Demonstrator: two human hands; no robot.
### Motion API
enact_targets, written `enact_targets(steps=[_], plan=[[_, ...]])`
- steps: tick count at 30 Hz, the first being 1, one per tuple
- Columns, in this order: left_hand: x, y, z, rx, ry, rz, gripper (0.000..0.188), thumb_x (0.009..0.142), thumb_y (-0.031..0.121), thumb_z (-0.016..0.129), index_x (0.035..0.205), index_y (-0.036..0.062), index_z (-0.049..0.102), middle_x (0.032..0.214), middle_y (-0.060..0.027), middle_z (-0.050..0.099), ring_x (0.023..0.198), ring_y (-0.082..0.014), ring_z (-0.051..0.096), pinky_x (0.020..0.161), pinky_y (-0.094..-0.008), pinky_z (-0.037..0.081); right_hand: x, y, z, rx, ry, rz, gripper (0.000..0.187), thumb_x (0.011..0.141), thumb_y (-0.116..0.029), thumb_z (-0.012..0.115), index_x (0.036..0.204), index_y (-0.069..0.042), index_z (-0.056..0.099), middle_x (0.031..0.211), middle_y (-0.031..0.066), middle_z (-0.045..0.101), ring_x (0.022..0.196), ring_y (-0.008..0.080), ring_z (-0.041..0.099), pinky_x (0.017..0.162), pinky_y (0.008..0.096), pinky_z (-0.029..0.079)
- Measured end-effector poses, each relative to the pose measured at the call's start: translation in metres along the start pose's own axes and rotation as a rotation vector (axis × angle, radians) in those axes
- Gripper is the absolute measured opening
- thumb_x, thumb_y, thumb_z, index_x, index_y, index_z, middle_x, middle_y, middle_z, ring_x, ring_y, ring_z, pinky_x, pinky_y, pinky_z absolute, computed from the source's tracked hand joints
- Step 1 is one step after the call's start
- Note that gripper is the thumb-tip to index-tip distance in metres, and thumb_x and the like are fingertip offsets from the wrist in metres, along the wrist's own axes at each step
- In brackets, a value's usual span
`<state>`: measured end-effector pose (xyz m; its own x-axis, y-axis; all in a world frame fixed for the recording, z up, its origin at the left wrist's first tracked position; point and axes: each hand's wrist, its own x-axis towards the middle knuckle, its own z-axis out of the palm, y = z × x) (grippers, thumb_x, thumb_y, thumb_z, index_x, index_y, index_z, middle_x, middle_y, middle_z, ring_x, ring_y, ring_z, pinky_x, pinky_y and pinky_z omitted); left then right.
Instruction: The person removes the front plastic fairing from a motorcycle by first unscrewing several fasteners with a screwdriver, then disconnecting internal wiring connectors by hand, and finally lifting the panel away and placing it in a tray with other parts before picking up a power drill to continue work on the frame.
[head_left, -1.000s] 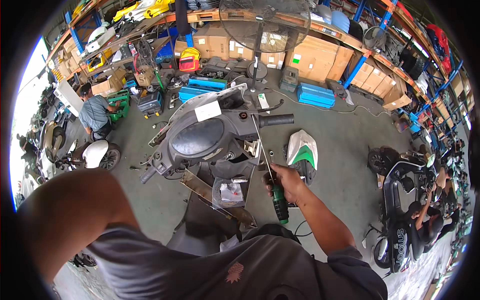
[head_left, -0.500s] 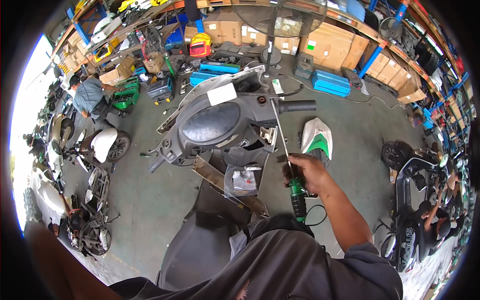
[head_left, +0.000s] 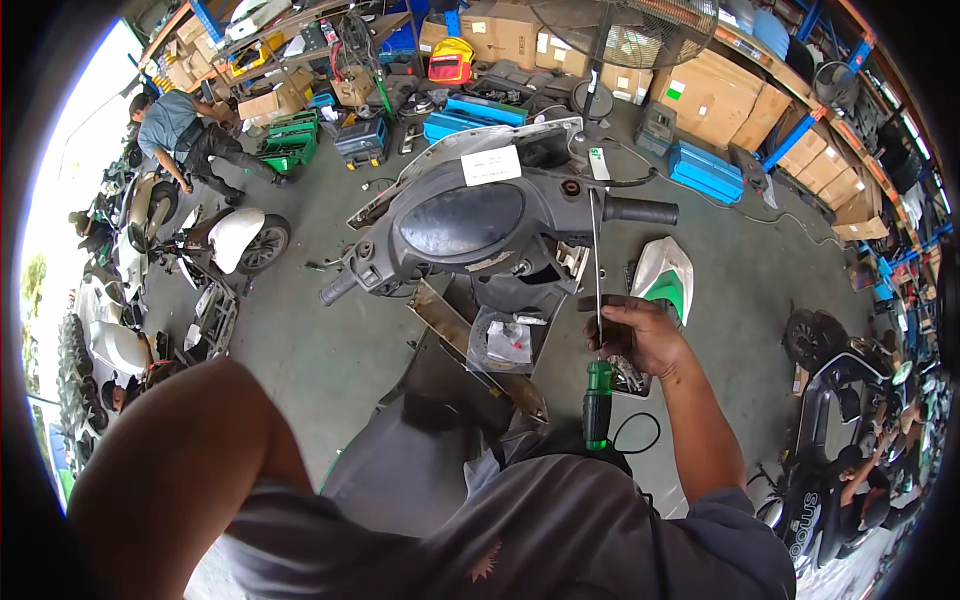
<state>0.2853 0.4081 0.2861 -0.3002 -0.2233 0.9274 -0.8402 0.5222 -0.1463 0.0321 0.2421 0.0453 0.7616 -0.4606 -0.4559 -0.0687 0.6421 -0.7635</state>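
Centre right of the frame: the right hand (head_left: 640,335) closes its fingers (head_left: 612,318) around the thin metal shaft of a long screwdriver (head_left: 597,375), held upright, its green and black handle hanging below the fist and its tip reaching up to the handlebar. The left hand is out of view; only the bare upper arm (head_left: 185,450) fills the lower left, so its fingers cannot be told.

Centre: a dark grey scooter handlebar cover (head_left: 465,225) with an oval tinted panel and a black grip (head_left: 640,211) pointing right. A white rectangular paper label (head_left: 491,165) lies on the pale windscreen just above the cover. A clear plastic bag (head_left: 508,340) with small parts sits below the cover.

Right of centre: a white and green body panel (head_left: 665,278) lies on the concrete floor (head_left: 300,340).

Top of the frame: brown cardboard boxes (head_left: 705,100) stand in a row, one with a small white and green sticker; blue flat cases (head_left: 705,170) lie in front of them, a red and yellow bag (head_left: 450,62) to their left, and a round fan (head_left: 625,30) stands above.

Upper left: another person (head_left: 185,135) bends over beside a green crate (head_left: 290,150). Left edge: a white scooter (head_left: 235,235) is parked.
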Motion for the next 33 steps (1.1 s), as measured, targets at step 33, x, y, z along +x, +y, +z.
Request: enact_targets(steps=[33], plan=[[-0.151, -0.074, 0.299, -0.579, -0.967, -0.714, 0.028, 0.082, 0.011, 0.063, 0.110, 0.0115, 0.063, 0.101, -0.0123, 0.065, 0.096, -0.0281, 0.062, 0.085, -0.0362, 0.046, -0.014, 0.053, -0.038, -0.070, 0.291, -0.172, 0.024, 0.091, -0.019, 0.056, 0.103, 0.001, 0.062, 0.065, 0.0028, 0.056, 0.052, 0.0091, 0.048, 0.048, 0.0219, 0.033]])
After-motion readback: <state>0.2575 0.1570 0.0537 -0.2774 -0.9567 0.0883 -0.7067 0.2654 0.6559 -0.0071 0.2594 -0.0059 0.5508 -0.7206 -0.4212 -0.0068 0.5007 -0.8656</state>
